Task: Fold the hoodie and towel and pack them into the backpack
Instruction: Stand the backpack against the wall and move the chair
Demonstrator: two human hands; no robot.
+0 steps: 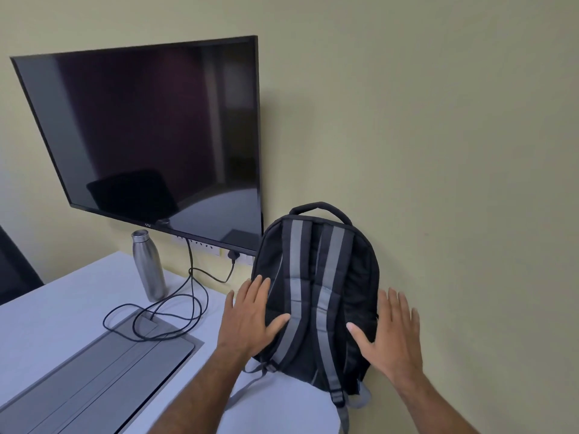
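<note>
Pale walls back a white desk (78, 296), where we find the backpack (316, 292) upright against the wall, straps facing us. Our left hand (250, 317) lies flat on its left side; our right hand (388, 327) is spread at its right edge, touching or just beside it. Neither holds anything. Hoodie and towel are out of view. We judge the bag needs steadying from both sides, then turning to reach its zip.
</note>
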